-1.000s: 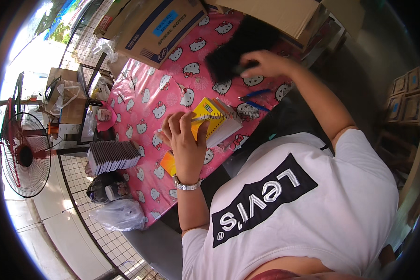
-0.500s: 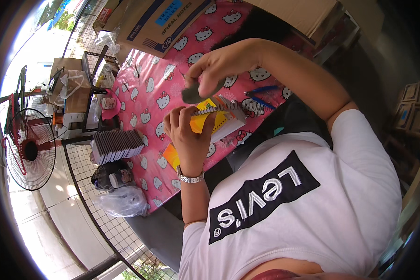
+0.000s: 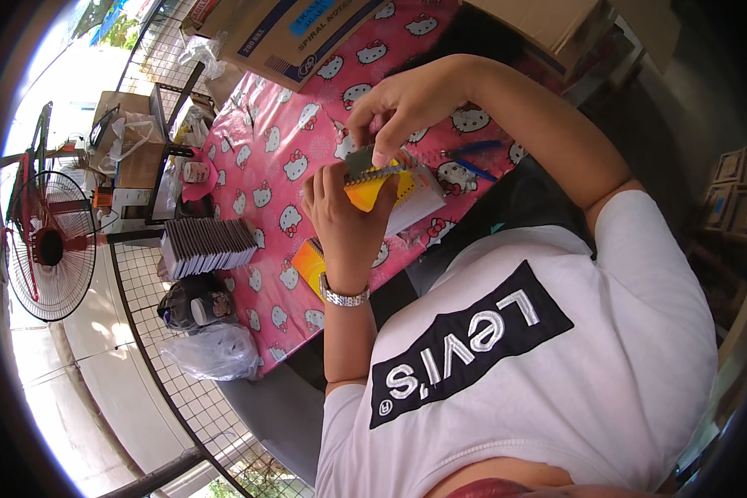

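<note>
Under my left hand point(image 3: 344, 220) lies a small notebook point(image 3: 417, 207) with a yellow cover and a white page block. My left fingers and thumb grip it by the edge where a spiral wire point(image 3: 380, 173) runs. My right hand point(image 3: 411, 104) is bent over the far side, fingers curled around a dark grey-green flat piece point(image 3: 359, 158). That piece meets the spiral; its exact kind is unclear. Pliers with blue handles point(image 3: 477, 148) lie right of the notebook. Another yellow-orange cover or notebook point(image 3: 309, 264) shows partly beside my left wrist.
A pink patterned cloth point(image 3: 261, 224) covers the table. At its left edge stands a row of dark-covered notebooks point(image 3: 207, 246), near a dark bag point(image 3: 192, 303) and a clear plastic bag point(image 3: 212, 353). Cardboard boxes point(image 3: 282, 41) stand at the back. A fan point(image 3: 50, 246) is far left.
My right hand has lowered the dark flat piece from above the notebook onto the spiral edge. My left hand keeps its grip on the notebook. The whole view has shifted slightly.
</note>
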Action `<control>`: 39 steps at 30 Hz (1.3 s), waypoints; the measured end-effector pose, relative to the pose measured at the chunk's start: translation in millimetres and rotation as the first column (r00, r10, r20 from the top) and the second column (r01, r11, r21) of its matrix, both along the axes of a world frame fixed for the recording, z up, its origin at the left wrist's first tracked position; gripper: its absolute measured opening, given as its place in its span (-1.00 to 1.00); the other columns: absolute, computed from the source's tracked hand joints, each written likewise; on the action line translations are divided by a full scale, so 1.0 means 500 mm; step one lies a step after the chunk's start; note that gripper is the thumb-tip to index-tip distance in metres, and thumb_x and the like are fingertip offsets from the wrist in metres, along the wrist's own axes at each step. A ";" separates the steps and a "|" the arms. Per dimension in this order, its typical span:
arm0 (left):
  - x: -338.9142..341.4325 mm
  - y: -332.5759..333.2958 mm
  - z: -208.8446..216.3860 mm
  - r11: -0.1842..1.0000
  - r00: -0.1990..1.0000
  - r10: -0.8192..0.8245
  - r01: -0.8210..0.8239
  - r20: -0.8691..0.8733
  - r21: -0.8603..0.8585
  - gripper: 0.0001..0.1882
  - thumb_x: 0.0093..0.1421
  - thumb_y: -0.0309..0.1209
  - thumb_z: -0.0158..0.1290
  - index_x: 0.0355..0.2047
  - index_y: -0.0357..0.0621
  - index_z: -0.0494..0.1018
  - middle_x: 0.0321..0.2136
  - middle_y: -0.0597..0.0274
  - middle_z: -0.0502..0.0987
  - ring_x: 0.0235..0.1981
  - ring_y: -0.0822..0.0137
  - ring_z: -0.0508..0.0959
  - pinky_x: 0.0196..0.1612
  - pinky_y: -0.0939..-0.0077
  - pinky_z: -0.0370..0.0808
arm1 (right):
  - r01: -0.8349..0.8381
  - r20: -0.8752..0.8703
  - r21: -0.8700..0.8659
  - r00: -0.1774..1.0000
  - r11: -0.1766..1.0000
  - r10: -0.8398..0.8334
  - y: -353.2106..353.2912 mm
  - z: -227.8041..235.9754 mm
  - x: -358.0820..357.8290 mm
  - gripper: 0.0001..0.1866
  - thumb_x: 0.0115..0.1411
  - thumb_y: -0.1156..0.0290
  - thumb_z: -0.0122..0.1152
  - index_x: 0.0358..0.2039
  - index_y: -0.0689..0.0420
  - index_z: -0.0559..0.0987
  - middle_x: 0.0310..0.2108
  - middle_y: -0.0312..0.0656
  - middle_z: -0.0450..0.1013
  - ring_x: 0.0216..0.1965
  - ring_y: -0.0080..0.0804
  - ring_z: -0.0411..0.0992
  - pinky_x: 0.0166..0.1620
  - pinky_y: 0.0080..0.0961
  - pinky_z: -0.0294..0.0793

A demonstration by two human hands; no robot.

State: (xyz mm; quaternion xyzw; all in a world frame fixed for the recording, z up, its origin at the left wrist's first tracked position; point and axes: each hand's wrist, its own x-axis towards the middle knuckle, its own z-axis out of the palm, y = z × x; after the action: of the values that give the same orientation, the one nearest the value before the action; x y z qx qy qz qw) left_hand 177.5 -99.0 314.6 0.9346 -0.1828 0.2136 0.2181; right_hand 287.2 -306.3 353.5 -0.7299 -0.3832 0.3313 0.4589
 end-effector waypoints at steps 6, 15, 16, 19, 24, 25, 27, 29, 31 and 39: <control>0.008 0.066 0.003 0.996 0.998 -0.017 0.012 -0.056 -0.088 -0.62 0.03 -0.44 0.31 -0.18 -0.21 0.42 -0.28 0.10 0.48 -0.18 0.06 0.46 -0.07 0.21 0.39 | -0.047 -0.176 0.235 0.980 0.971 0.090 0.025 -0.011 0.009 -0.53 0.06 0.17 0.30 -0.08 0.19 0.56 -0.17 -0.23 0.48 -0.11 -0.53 0.44 -0.01 -0.60 0.37; 0.028 0.087 -0.010 0.952 0.968 -0.047 -0.032 -0.248 -0.306 -0.68 0.07 -0.50 0.29 -0.20 -0.24 0.43 -0.35 0.17 0.52 -0.48 0.38 0.52 -0.43 0.54 0.45 | -0.039 -0.188 0.286 0.977 0.957 0.096 0.066 -0.027 0.033 -0.54 0.05 0.15 0.29 -0.11 0.19 0.57 -0.26 -0.26 0.46 -0.21 -0.55 0.38 -0.13 -0.56 0.34; 0.034 0.090 -0.009 0.941 0.969 -0.067 -0.018 -0.238 -0.338 -0.68 0.07 -0.51 0.29 -0.20 -0.25 0.43 -0.36 0.17 0.52 -0.48 0.40 0.52 -0.43 0.55 0.46 | -0.018 -0.285 0.415 0.947 0.910 0.149 0.068 -0.034 0.039 -0.54 0.05 0.14 0.29 -0.12 0.19 0.57 -0.26 -0.26 0.46 -0.21 -0.55 0.38 -0.12 -0.56 0.34; 0.035 0.087 -0.014 0.920 0.963 -0.079 -0.029 -0.259 -0.392 -0.69 0.08 -0.53 0.28 -0.20 -0.27 0.43 -0.37 0.18 0.53 -0.48 0.44 0.52 -0.42 0.57 0.47 | 0.019 0.031 0.052 0.999 0.998 -0.021 0.056 -0.053 0.042 -0.45 0.08 0.02 0.27 -0.07 0.20 0.57 -0.19 -0.12 0.51 -0.11 -0.35 0.44 -0.03 -0.49 0.38; 0.024 0.091 -0.023 0.824 0.952 -0.053 -0.128 -0.301 -0.552 -0.78 0.18 -0.57 0.20 -0.19 -0.31 0.44 -0.34 0.22 0.55 -0.43 0.50 0.53 -0.38 0.59 0.51 | 0.441 0.290 0.086 0.847 0.894 -0.445 -0.123 -0.204 0.022 -0.43 0.07 -0.10 0.32 -0.14 0.16 0.60 -0.15 -0.02 0.47 -0.09 -0.16 0.48 -0.05 -0.32 0.46; 0.019 0.090 -0.023 0.761 0.950 -0.067 -0.149 -0.304 -0.632 -0.80 0.21 -0.58 0.18 -0.18 -0.32 0.45 -0.34 0.23 0.55 -0.43 0.49 0.53 -0.38 0.59 0.52 | 0.575 0.402 0.034 0.741 0.818 -0.538 -0.175 -0.264 0.003 -0.47 0.06 0.00 0.37 -0.11 0.14 0.58 -0.15 -0.02 0.46 -0.07 -0.10 0.47 0.00 -0.28 0.45; 0.010 0.078 -0.016 0.612 0.948 -0.103 -0.179 -0.302 -0.771 -0.84 0.25 -0.59 0.12 -0.16 -0.34 0.45 -0.33 0.23 0.55 -0.42 0.49 0.54 -0.36 0.60 0.55 | 0.820 0.540 -0.052 0.503 0.570 -0.675 -0.267 -0.402 -0.044 -0.46 0.03 0.14 0.39 -0.02 0.13 0.52 -0.09 -0.01 0.44 0.01 -0.02 0.42 0.06 -0.20 0.42; -0.004 0.062 -0.017 0.586 0.958 -0.056 -0.196 -0.281 -0.786 -0.87 0.29 -0.56 0.08 -0.17 -0.35 0.46 -0.33 0.21 0.55 -0.40 0.46 0.57 -0.37 0.58 0.58 | 0.872 0.726 -0.085 0.386 0.483 -0.569 -0.329 -0.521 -0.086 -0.42 0.01 0.21 0.38 0.03 0.11 0.46 0.02 -0.01 0.40 0.09 0.04 0.35 0.14 -0.13 0.36; -0.014 0.055 -0.031 0.564 0.968 -0.001 -0.206 -0.249 -0.800 -0.87 0.31 -0.55 0.06 -0.17 -0.36 0.45 -0.34 0.20 0.55 -0.40 0.46 0.58 -0.38 0.58 0.59 | 0.898 0.865 0.101 0.133 0.428 -0.483 -0.277 -0.511 -0.119 -0.40 0.02 0.20 0.38 0.06 0.11 0.43 0.07 -0.02 0.37 0.14 0.04 0.31 0.18 -0.11 0.32; -0.020 0.023 -0.047 0.644 0.989 0.104 -0.149 -0.108 -0.750 -0.85 0.33 -0.54 0.06 -0.14 -0.37 0.46 -0.37 0.20 0.56 -0.48 0.49 0.58 -0.44 0.61 0.59 | 0.674 0.738 -0.101 0.544 0.732 -0.399 -0.121 -0.521 -0.183 -0.34 0.10 0.23 0.31 0.21 0.11 0.37 0.09 -0.03 0.36 0.17 -0.06 0.31 0.26 -0.20 0.28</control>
State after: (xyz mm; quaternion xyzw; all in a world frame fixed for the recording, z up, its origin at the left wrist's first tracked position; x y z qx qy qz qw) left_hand 167.7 -87.3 291.3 0.7748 -0.0056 0.2592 0.5767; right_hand 195.8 -366.7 92.9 -0.9530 -0.2029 -0.0498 0.2196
